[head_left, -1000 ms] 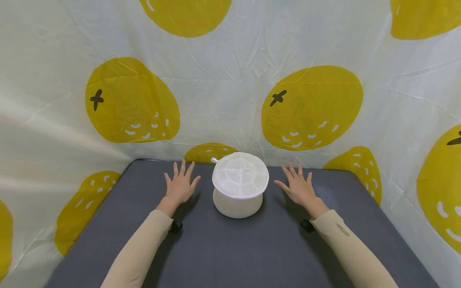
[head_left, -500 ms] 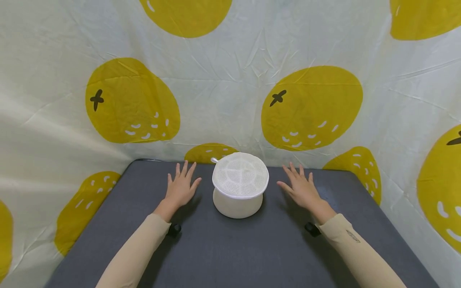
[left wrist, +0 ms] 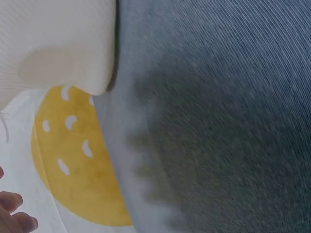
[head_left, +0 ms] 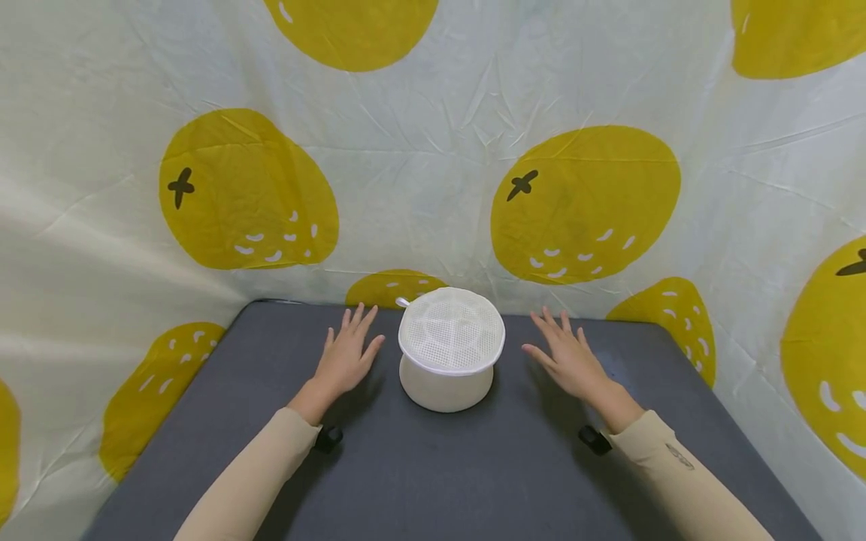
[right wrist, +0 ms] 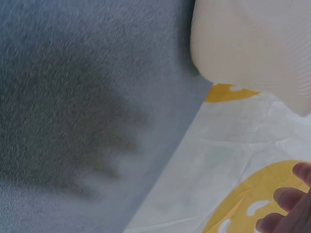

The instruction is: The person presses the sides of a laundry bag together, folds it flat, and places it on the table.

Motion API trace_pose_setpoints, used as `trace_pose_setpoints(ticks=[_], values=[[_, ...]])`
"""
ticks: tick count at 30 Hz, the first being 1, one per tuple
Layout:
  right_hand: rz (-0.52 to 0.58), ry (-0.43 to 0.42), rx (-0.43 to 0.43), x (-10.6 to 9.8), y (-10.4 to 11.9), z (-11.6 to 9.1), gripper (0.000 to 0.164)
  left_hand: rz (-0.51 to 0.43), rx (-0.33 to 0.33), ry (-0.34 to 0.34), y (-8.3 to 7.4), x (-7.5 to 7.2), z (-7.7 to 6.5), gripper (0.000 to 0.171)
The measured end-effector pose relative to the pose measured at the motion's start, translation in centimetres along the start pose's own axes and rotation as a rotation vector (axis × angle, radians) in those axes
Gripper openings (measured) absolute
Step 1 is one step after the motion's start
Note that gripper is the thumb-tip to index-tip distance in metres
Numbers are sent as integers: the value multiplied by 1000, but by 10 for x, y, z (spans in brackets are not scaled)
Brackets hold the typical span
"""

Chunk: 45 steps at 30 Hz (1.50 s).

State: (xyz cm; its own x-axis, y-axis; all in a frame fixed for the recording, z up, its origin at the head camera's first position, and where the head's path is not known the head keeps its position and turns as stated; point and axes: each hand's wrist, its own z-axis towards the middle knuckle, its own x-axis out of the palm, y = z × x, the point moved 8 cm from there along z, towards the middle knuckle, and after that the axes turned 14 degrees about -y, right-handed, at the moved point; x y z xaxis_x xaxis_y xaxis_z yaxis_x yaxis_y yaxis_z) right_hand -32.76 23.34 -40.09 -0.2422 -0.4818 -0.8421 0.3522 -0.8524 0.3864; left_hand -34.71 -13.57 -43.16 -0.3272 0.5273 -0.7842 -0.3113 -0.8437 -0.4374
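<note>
A round white mesh piece (head_left: 451, 330) with a piped edge and a small loop tab at its back left sits on top of a cream, rounded base (head_left: 446, 387). The base stands on the dark grey table, and the mesh overhangs it. To its left, my left hand (head_left: 343, 361) is held palm down with fingers extended, apart from it. My right hand (head_left: 571, 362) mirrors this on the other side, fingers spread and nothing held. Both wrist views show the cream base (left wrist: 63, 48) at an upper corner, with fingertips (right wrist: 286, 198) low at the edge.
The grey table (head_left: 433, 481) runs back to a white curtain (head_left: 419, 195) printed with yellow fruit, which hangs behind and along both sides. Shadows of both hands fall on the tabletop. A small black device (head_left: 329, 438) is on the left wrist, another (head_left: 594, 439) on the right.
My left hand has shifted slightly right, closer to the mesh-topped object, and turned a little. My right hand has moved slightly right and back toward me. The object has stayed put.
</note>
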Motion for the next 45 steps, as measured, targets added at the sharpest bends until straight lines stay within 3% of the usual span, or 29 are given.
trace_pose_setpoints(ticks=[17,26,31,38,45], values=[[213,-26,1,-3,22,-3,73,-359,-56,-38,-16,-7,-2,62],[308,-48,6,0,37,-3,70,-525,-195,-30,-17,-7,-3,58],[397,-32,77,4,38,-2,68,-669,-239,-35,-22,-7,-3,54],[566,5,171,10,37,0,66,-863,-349,21,-24,3,-2,53],[745,34,303,16,38,4,64,-959,-446,53,-27,8,-3,51]])
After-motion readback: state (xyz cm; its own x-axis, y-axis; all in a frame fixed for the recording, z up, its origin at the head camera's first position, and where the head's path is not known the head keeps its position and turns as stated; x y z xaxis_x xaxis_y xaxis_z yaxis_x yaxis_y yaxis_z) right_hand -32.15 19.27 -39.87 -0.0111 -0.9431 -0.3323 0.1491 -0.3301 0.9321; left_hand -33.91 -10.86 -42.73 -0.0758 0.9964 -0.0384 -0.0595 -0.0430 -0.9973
